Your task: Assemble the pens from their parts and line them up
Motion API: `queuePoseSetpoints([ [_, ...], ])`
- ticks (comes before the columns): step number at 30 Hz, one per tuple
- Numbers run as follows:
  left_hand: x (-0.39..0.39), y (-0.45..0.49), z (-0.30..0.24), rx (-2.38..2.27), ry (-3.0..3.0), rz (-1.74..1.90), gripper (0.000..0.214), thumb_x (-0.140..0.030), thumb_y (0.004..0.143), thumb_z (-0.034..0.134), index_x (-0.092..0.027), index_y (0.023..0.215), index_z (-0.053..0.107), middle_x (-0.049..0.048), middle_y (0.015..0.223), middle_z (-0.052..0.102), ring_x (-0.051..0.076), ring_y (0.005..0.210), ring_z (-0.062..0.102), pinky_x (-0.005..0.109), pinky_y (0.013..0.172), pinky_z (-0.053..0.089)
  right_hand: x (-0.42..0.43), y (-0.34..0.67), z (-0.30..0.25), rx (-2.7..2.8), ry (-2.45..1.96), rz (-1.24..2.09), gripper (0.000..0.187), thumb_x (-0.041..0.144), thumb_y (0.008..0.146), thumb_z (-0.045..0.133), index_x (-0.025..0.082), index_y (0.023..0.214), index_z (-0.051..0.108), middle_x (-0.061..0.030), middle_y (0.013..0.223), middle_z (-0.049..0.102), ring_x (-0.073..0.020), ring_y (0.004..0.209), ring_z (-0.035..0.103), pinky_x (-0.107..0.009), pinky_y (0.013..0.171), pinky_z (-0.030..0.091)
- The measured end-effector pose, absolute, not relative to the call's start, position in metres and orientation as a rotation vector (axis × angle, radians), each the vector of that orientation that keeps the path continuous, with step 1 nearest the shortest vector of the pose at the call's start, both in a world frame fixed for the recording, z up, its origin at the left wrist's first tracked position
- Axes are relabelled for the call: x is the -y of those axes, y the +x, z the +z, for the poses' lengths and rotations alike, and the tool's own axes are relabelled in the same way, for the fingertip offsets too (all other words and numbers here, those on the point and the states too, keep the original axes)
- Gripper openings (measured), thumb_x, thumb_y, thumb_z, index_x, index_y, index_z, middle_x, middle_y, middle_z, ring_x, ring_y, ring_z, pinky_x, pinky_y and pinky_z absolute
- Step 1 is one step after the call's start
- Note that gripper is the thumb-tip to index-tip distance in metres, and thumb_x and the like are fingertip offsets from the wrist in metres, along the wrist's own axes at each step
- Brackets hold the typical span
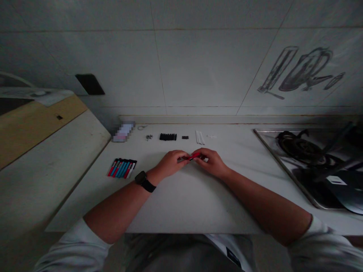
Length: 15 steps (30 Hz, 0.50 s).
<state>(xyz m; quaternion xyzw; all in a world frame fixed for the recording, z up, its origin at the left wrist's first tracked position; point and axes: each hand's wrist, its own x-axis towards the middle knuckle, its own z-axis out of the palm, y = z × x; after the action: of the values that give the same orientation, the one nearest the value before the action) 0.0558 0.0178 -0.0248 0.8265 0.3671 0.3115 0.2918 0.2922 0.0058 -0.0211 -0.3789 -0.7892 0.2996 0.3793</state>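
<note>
Above the middle of the white counter, my left hand and my right hand meet fingertip to fingertip. Between them is a red marker with a dark end; my right fingers grip its red part and my left fingertips pinch the dark end. Several red, blue and white markers with black ends lie side by side to the left. Beyond my hands sit a row of black caps, a small dark cluster of pieces, several thin white sticks and small metallic pieces.
A gas stove with a metal rim takes up the right side. At the back left lies a blurred flat object near a thin ring-like item. A pale board-like surface borders the counter on the left. The tiled wall rises behind.
</note>
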Motion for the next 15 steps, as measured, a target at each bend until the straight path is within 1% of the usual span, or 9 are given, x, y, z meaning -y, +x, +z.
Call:
queuePoseSetpoints([
  [3,-0.019,0.054,-0.027,-1.005,2.156,0.863,0.013,-0.023,0.094,0.068,-0.020,0.105,0.073,0.0035,0.100,0.076,0.017,0.089,0.070,0.032,0.085,0.054,-0.025,0.311,-0.007,1.990,-0.986,0.674,0.031,0.040,0.093,0.066,0.022,0.118,0.070,-0.0080,0.103,0.075,-0.0185,0.088,0.070,-0.030,0.074,0.057],
  [5,-0.018,0.053,-0.027,-1.038,2.145,0.880,0.015,-0.024,0.094,0.068,-0.021,0.108,0.071,0.0029,0.102,0.076,0.017,0.088,0.070,0.031,0.084,0.054,-0.048,0.335,0.005,1.858,-1.116,0.539,0.030,0.041,0.093,0.065,0.022,0.116,0.071,-0.0079,0.103,0.076,-0.0191,0.088,0.070,-0.031,0.075,0.056],
  [8,-0.018,0.052,-0.027,-1.066,2.175,0.876,0.013,-0.024,0.095,0.066,-0.021,0.106,0.070,0.0031,0.103,0.076,0.017,0.089,0.071,0.032,0.084,0.054,-0.084,0.374,0.013,1.662,-1.374,0.314,0.025,0.038,0.092,0.064,0.021,0.109,0.072,-0.0067,0.097,0.076,-0.0187,0.083,0.068,-0.034,0.080,0.055],
  [11,-0.017,0.052,-0.027,-1.067,2.198,0.864,0.009,-0.024,0.095,0.065,-0.021,0.103,0.069,0.0035,0.101,0.076,0.017,0.089,0.071,0.032,0.083,0.055,-0.108,0.400,-0.005,1.693,-1.616,0.216,0.023,0.030,0.089,0.064,0.020,0.107,0.074,-0.0070,0.094,0.075,-0.0198,0.084,0.067,-0.035,0.084,0.053],
  [15,-0.017,0.051,-0.025,-1.060,2.213,0.860,0.009,-0.024,0.094,0.065,-0.021,0.103,0.069,0.0035,0.100,0.076,0.017,0.089,0.071,0.032,0.084,0.055,-0.115,0.405,-0.040,1.920,-1.670,0.152,0.031,0.023,0.090,0.059,0.017,0.117,0.075,-0.0099,0.103,0.074,-0.0208,0.089,0.067,-0.034,0.089,0.052],
])
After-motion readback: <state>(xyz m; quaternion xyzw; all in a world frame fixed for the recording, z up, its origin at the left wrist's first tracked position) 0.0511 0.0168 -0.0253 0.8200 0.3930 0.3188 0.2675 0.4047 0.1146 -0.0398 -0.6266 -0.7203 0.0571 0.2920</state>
